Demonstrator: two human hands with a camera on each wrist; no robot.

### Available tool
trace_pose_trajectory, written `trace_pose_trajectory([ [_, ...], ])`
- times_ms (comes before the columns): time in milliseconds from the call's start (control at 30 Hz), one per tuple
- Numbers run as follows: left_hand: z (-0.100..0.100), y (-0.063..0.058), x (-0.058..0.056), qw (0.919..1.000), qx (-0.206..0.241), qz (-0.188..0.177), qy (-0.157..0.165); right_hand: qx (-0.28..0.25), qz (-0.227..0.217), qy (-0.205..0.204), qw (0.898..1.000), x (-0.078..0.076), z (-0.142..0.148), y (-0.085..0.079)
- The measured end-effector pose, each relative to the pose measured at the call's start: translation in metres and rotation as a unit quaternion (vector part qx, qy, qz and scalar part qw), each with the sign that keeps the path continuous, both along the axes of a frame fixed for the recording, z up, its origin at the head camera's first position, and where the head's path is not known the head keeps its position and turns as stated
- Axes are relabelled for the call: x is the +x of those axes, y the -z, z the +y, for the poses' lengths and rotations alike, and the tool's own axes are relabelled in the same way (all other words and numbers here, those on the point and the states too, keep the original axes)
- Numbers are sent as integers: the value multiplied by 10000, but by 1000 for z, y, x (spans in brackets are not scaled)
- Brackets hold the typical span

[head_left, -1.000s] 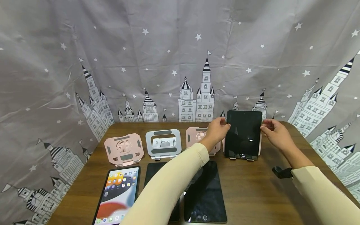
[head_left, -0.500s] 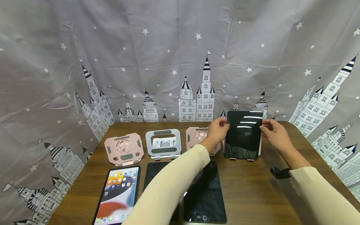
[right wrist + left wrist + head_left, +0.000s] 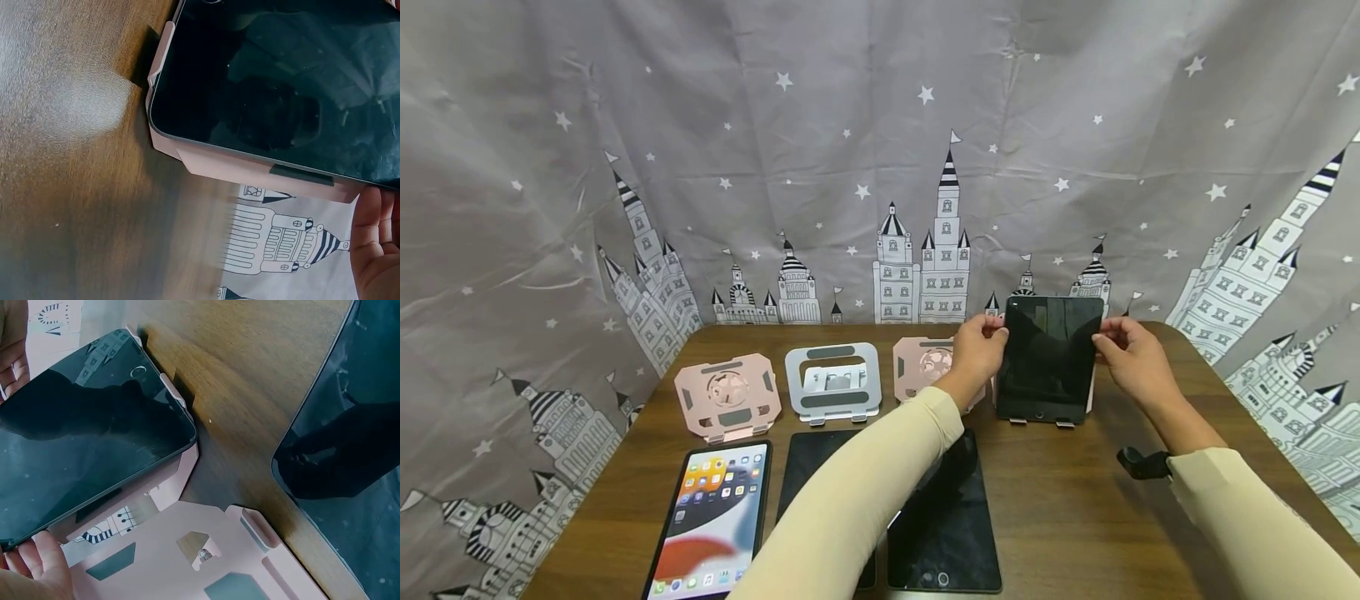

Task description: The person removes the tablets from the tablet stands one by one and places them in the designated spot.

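A small black tablet (image 3: 1051, 358) stands upright, leaning back on a pink stand (image 3: 219, 164) at the table's right rear. Its lower edge sits in the stand's two front hooks, as both wrist views show. My left hand (image 3: 977, 354) pinches the tablet's left edge near the upper half, thumb in front. On the opposite edge, my right hand (image 3: 1138, 358) pinches it at about the same height. Most of the stand is hidden behind the tablet. Just left of it, partly behind my left hand, is another pink stand (image 3: 917, 367).
Farther left stand a silver-grey stand (image 3: 833, 411) and a pink stand (image 3: 730, 392). In front lie a tablet with a lit screen (image 3: 711, 517) and two dark tablets, the right one (image 3: 946, 533) with a round button. A grey castle-print curtain (image 3: 820, 167) hangs behind the table (image 3: 1075, 517).
The held tablet's tilt has shifted slightly, its top edge a little to the right and its screen reflections different. Both hands keep their hold on its sides.
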State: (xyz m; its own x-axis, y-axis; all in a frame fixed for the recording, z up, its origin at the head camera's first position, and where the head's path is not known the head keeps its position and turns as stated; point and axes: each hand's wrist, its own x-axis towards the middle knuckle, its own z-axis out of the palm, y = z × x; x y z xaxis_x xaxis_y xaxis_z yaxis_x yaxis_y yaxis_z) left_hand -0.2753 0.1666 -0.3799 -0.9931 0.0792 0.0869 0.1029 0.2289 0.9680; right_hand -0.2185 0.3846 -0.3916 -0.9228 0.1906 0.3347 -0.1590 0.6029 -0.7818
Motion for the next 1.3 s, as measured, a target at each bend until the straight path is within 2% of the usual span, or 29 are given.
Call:
trace_pose_trajectory([
  [533,-18,2,8,9988,297,239,296,-48,170,-191,9997,8,-5,-7],
  [833,-25,0,15,9966,691,-32,443,60,-122,-151,9998,18,-10,-10],
  [1033,-26,4,24,9915,1084,-529,480,-17,-233,-184,9996,26,-11,-6],
  [1300,-26,15,36,9866,1280,-870,522,115,-417,-301,9986,38,-9,3],
])
